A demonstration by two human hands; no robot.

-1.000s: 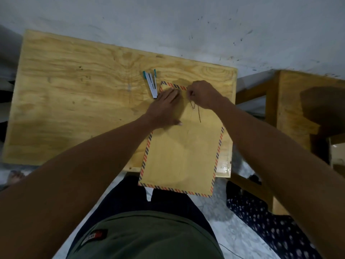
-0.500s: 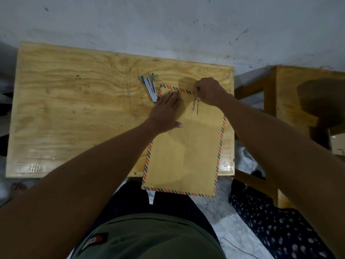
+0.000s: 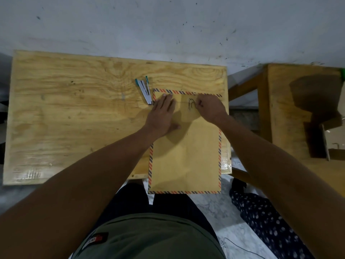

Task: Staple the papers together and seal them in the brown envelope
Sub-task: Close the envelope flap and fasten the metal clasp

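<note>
A brown envelope [image 3: 186,156] with a red-and-blue striped border lies flat at the right end of the plywood table [image 3: 74,118], its near end hanging over the table's edge. My left hand [image 3: 164,116] rests flat on the envelope's upper left part, fingers straight. My right hand [image 3: 210,107] is at the top middle, fingers curled and pinching the thin string [image 3: 190,104] of the envelope's closure. A silver stapler [image 3: 144,91] with teal ends lies just left of the envelope's top corner. The papers are not visible.
A grey wall rises behind the table. A second wooden table [image 3: 298,113] stands to the right, across a gap, with a cardboard box [image 3: 334,144] at its edge. My lap is below the envelope, and dotted dark cloth [image 3: 265,217] lies on the floor at the right.
My right hand has shifted down and left over the closure, and the string now forms a small loop beside the fingers. My left hand stays flat on the envelope.
</note>
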